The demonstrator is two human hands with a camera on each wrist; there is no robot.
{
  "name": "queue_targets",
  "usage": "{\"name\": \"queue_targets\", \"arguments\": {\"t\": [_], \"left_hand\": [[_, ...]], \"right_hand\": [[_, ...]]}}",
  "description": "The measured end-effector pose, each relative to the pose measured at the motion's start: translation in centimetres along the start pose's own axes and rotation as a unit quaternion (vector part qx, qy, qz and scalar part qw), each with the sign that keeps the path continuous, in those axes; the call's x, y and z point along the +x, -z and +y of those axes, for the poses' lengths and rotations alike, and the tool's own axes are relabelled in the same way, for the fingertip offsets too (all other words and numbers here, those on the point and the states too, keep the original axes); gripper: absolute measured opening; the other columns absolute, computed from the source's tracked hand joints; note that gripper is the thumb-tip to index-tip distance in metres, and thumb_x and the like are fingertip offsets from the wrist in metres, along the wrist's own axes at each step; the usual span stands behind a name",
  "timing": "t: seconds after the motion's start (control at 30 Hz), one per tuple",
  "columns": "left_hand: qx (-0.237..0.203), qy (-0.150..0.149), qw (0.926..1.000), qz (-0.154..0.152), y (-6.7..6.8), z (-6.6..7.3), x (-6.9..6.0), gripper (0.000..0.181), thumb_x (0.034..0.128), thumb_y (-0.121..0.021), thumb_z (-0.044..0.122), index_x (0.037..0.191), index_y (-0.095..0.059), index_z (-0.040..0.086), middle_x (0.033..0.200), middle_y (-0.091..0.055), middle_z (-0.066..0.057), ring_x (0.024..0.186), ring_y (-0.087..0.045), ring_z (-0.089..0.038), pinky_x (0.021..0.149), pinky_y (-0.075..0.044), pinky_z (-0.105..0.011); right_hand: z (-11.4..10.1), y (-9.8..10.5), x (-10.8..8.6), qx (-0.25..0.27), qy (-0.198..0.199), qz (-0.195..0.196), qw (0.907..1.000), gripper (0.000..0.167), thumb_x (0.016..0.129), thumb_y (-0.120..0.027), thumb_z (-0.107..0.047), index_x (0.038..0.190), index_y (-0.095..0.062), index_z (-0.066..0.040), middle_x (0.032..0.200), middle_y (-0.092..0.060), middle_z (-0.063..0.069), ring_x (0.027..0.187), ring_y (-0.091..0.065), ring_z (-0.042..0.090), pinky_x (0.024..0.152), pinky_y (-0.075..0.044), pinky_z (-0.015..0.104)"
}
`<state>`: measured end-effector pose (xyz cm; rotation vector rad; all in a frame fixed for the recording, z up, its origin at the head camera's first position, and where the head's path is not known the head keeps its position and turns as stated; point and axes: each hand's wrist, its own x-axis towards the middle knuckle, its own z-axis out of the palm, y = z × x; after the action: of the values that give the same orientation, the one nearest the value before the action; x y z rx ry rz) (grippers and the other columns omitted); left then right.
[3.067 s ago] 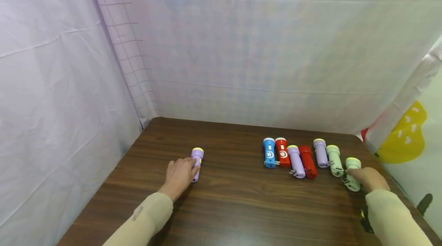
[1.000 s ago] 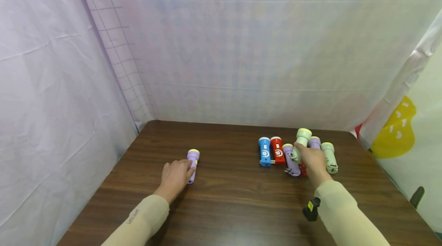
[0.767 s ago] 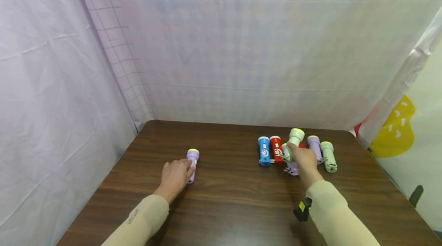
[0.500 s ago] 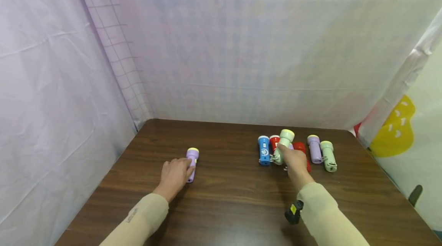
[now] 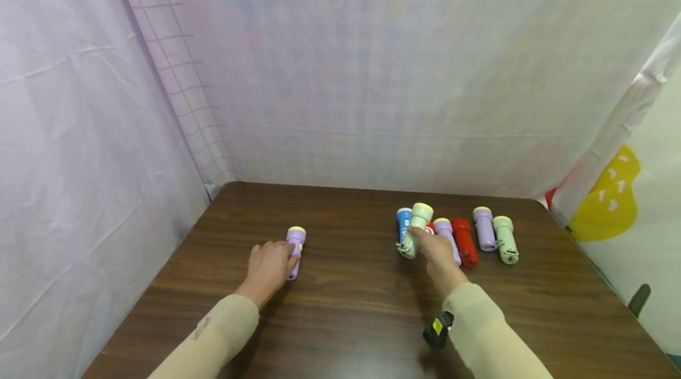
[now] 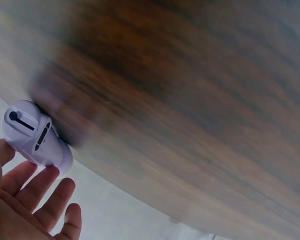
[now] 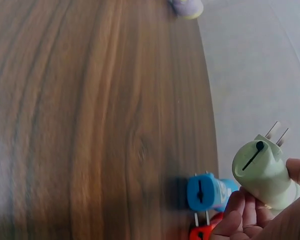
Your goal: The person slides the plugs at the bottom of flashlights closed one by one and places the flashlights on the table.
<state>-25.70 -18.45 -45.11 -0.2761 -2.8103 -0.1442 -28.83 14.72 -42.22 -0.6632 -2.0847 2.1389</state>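
Observation:
My left hand (image 5: 268, 266) holds a lilac flashlight (image 5: 296, 236) on the left part of the table. In the left wrist view, thumb and fingertips touch opposite sides of this lilac flashlight (image 6: 37, 132). Between thumb and fingers, my right hand (image 5: 438, 258) grips a pale green flashlight (image 5: 420, 219), held above the row. Two metal plug prongs stick out of the green flashlight (image 7: 262, 167) in the right wrist view. Partly hidden behind it are a blue flashlight (image 5: 404, 217) and a red flashlight (image 5: 430, 227) with a white print.
To the right lie another lilac flashlight (image 5: 446, 234), a plain red flashlight (image 5: 464, 243), a further lilac flashlight (image 5: 484, 230) and a second green flashlight (image 5: 506, 240). The brown wooden table (image 5: 340, 308) ends at hanging pale cloth (image 5: 346, 101) at the back and left.
My right hand picked up the rightmost green flashlight and has carried it left across the row, to in front of the blue and red ones. The left hand stays on its lilac flashlight.

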Motion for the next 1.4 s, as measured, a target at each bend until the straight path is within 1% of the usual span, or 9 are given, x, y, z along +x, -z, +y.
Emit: {"name": "queue_targets", "arguments": {"t": [0.1, 0.2, 0.37, 0.43, 0.63, 0.87, 1.03, 1.23, 1.4], "left_hand": [[0.002, 0.003, 1.0, -0.002, 0.1, 0.0, 0.1, 0.021, 0.0916, -0.07, 0.033, 0.099, -0.071, 0.014, 0.089, -0.07, -0.007, 0.079, -0.064, -0.031, 0.067, -0.045, -0.045], [0.003, 0.005, 1.0, -0.007, 0.2, -0.1, 0.2, 0.021, 0.0913, -0.07, 0.034, 0.097, -0.07, 0.014, 0.088, -0.07, -0.007, 0.079, -0.064, -0.03, 0.067, -0.045, -0.045], [0.004, 0.005, 0.9999, -0.009, 0.3, 0.0, 0.3, 0.02, 0.0907, -0.071, 0.034, 0.092, -0.069, 0.014, 0.085, -0.069, -0.007, 0.077, -0.063, -0.03, 0.066, -0.045, -0.045], [0.002, 0.006, 0.9999, -0.01, 0.3, 0.0, 0.3, 0.021, 0.0904, -0.071, 0.034, 0.09, -0.069, 0.014, 0.083, -0.068, -0.007, 0.076, -0.063, -0.029, 0.066, -0.045, -0.045], [-0.001, 0.012, 0.9997, -0.02, 0.2, 0.0, 0.4, 0.021, 0.0905, -0.071, 0.035, 0.085, -0.066, 0.015, 0.081, -0.067, -0.005, 0.076, -0.063, -0.029, 0.067, -0.045, -0.045], [-0.002, 0.012, 0.9997, -0.021, 0.3, 0.0, 0.5, 0.021, 0.0905, -0.071, 0.035, 0.084, -0.066, 0.015, 0.081, -0.067, -0.005, 0.076, -0.063, -0.029, 0.067, -0.044, -0.045], [-0.001, 0.01, 0.9998, -0.018, 0.3, 0.0, 0.5, 0.021, 0.0901, -0.071, 0.034, 0.084, -0.066, 0.014, 0.08, -0.067, -0.005, 0.075, -0.063, -0.029, 0.067, -0.044, -0.044], [0.001, 0.014, 0.9996, -0.025, 0.3, 0.1, 0.6, 0.021, 0.0904, -0.071, 0.035, 0.085, -0.067, 0.015, 0.081, -0.067, -0.005, 0.075, -0.063, -0.029, 0.067, -0.044, -0.044], [0.003, 0.017, 0.9993, -0.033, 0.3, 0.0, 0.5, 0.021, 0.0912, -0.07, 0.035, 0.087, -0.067, 0.015, 0.082, -0.067, -0.005, 0.076, -0.063, -0.028, 0.068, -0.045, -0.045]], "right_hand": [[0.1, -0.6, -0.3, -0.01, -0.007, -0.002, 0.9999, 0.054, 0.085, -0.074, -0.021, 0.122, -0.052, 0.011, 0.1, -0.058, 0.011, 0.073, -0.053, 0.014, 0.078, -0.047, 0.037], [0.1, -1.2, -0.6, -0.002, -0.007, -0.007, 0.9999, 0.056, 0.084, -0.075, -0.02, 0.124, -0.05, 0.01, 0.105, -0.056, 0.011, 0.076, -0.053, 0.015, 0.082, -0.046, 0.038], [0.3, -2.2, -0.9, -0.007, -0.02, -0.009, 0.9997, 0.052, 0.083, -0.078, -0.023, 0.12, -0.053, 0.004, 0.094, -0.057, 0.005, 0.073, -0.053, 0.013, 0.077, -0.045, 0.035], [0.4, -2.5, -1.1, -0.007, -0.023, -0.012, 0.9996, 0.052, 0.083, -0.078, -0.025, 0.119, -0.054, 0.004, 0.093, -0.057, 0.006, 0.074, -0.054, 0.013, 0.076, -0.044, 0.034], [0.5, -3.4, -1.5, -0.013, -0.018, -0.018, 0.9996, 0.058, 0.083, -0.078, -0.025, 0.12, -0.054, 0.012, 0.102, -0.058, 0.013, 0.08, -0.056, 0.017, 0.076, -0.046, 0.03], [0.6, -4.3, -1.7, -0.007, -0.022, -0.027, 0.9994, 0.061, 0.083, -0.079, -0.025, 0.123, -0.052, 0.012, 0.105, -0.057, 0.014, 0.079, -0.057, 0.017, 0.074, -0.047, 0.028], [0.7, -4.5, -1.9, -0.01, -0.025, -0.028, 0.9993, 0.067, 0.082, -0.08, -0.028, 0.127, -0.05, 0.012, 0.109, -0.056, 0.015, 0.084, -0.057, 0.019, 0.075, -0.046, 0.029], [0.9, -4.5, -2.0, -0.027, -0.028, -0.026, 0.9989, 0.07, 0.081, -0.08, -0.031, 0.127, -0.05, 0.012, 0.113, -0.056, 0.018, 0.092, -0.056, 0.024, 0.084, -0.046, 0.035], [1.0, -4.3, -2.0, -0.044, -0.026, -0.023, 0.9984, 0.072, 0.082, -0.079, -0.033, 0.128, -0.048, 0.014, 0.116, -0.053, 0.02, 0.101, -0.052, 0.028, 0.095, -0.042, 0.04]]}}
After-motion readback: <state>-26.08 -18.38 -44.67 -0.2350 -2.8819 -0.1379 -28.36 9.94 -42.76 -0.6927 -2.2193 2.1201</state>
